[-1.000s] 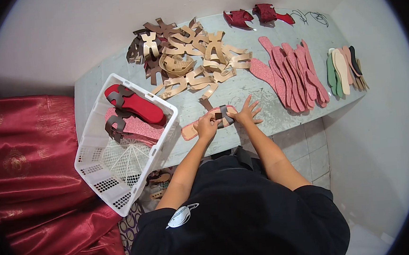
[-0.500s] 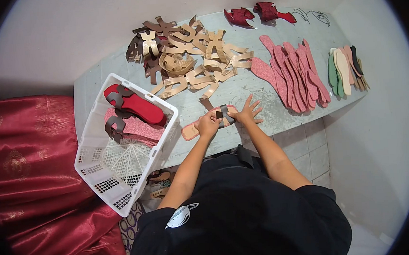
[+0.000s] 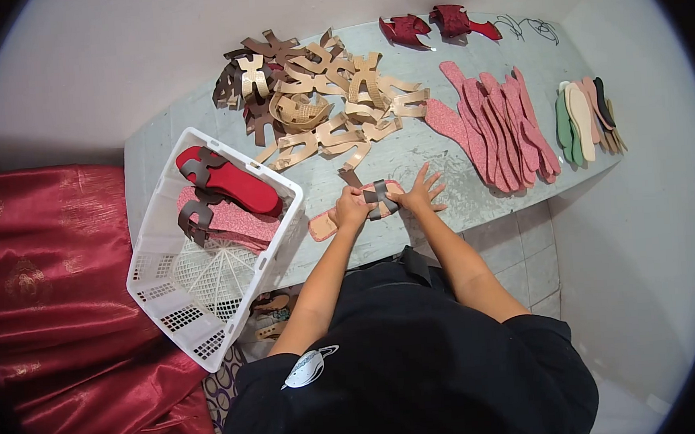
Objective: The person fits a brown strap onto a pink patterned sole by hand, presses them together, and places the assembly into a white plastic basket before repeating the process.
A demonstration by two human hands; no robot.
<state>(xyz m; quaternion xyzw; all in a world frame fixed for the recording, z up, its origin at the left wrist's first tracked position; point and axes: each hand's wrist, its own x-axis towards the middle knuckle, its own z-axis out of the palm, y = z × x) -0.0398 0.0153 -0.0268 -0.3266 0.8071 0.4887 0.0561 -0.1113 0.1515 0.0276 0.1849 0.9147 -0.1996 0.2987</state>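
Observation:
A sandal sole (image 3: 323, 226) with a tan face and pink edge lies on the table in front of me. Across it runs a dark grey-brown sandal strap (image 3: 376, 192). My left hand (image 3: 351, 209) is closed at the strap's left side, its fingertips pinching the edge there. On the other side, my right hand (image 3: 421, 193) has its fingers spread, with the thumb against the strap and sole. Just beyond my left hand lies a loose brown strap (image 3: 350, 176).
Left stands a white basket (image 3: 280, 239) with a red sandal (image 3: 240, 186) and pink soles (image 3: 239, 224). Tan straps (image 3: 329, 129) are heaped behind. Several pink soles (image 3: 503, 137) lie right, then coloured soles (image 3: 580, 120). Dark red straps (image 3: 453, 21) sit at the far edge.
The dark strap end that stood up by my left fingers now lies flatter across the sole. My right hand stays spread in nearly the same place.

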